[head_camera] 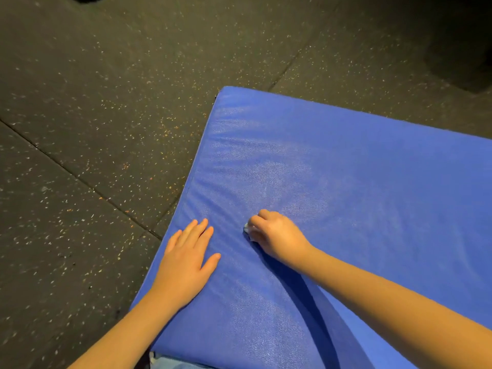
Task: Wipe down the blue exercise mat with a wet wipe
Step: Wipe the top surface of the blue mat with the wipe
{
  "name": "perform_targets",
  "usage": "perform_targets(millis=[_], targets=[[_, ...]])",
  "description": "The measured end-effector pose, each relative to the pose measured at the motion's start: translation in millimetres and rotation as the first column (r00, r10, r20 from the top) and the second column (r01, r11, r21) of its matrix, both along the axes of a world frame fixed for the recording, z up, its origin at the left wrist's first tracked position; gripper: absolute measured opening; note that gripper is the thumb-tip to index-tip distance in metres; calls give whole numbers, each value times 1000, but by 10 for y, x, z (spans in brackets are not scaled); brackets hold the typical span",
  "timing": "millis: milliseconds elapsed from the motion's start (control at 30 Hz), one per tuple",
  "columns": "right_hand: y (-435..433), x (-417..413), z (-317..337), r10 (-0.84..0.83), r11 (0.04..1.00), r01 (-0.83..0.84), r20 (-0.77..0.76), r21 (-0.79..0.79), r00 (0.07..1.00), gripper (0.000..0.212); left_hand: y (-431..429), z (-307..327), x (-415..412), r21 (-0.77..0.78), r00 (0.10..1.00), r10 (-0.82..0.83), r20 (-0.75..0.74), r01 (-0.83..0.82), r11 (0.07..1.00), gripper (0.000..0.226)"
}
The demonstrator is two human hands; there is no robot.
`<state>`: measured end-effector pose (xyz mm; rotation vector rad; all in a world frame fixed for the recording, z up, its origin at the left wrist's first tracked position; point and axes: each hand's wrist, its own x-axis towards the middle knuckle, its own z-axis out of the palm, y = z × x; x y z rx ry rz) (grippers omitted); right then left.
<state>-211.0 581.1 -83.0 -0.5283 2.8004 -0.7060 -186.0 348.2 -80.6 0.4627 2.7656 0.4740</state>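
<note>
The blue exercise mat lies on the floor and fills the right and lower part of the head view, with a shiny streaked patch near its middle. My left hand rests flat on the mat near its left edge, fingers straight. My right hand is curled around a bunched white wet wipe and holds it against the mat. Only a small bit of the wipe shows past my knuckles.
Dark speckled rubber floor tiles surround the mat on the left and beyond its far edge. A dark object sits at the far right. A bit of light blue cloth shows at the bottom edge.
</note>
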Motion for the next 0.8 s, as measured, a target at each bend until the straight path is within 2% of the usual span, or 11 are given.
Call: perform_targets(millis=[67,133,200,233,333,433,500,600,667,700,800], targets=[[96,-205,2,33,997,-33,-5,63,999,15,-50,13,-100,10,1000,4,-10,-4,1000,76],[195,-496,-40,-173,963,179,-47,202,984,19,-100,1,-159,-17,999,-1,-35,0,1000,71],[221,-659,-78,-408,877,417,-88,239,909,20,-123,-31,-167,-43,999,-7,-32,6,999,68],[182,-657,-73,-430,872,439,-93,216,898,20,-130,-54,-161,-46,999,-8,-33,7,999,67],[-37,-382,-61,-151,988,154,-76,28,986,11,-134,-82,-156,-47,999,-20,-40,18,999,65],[-22,-338,-28,87,996,-87,-31,-6,996,10,-135,-96,-169,-48,998,-23,-51,21,999,60],[5,-558,-85,59,998,-57,-116,20,991,19,-132,-105,-161,-52,998,-28,-56,25,998,59],[-71,-855,-151,-235,972,229,-171,-51,957,22,-132,-116,-153,-49,997,-30,-65,26,998,58],[-228,-874,-187,-332,942,317,-158,-112,930,17,-137,-119,-157,-38,997,-32,-73,30,999,57],[-326,-822,-197,-261,961,242,-153,-132,953,14,-137,-123,-158,-34,996,-38,-77,35,999,56],[-450,-722,-237,196,975,-212,-189,-68,962,1,-140,-139,-158,-22,995,-50,-88,48,999,55]])
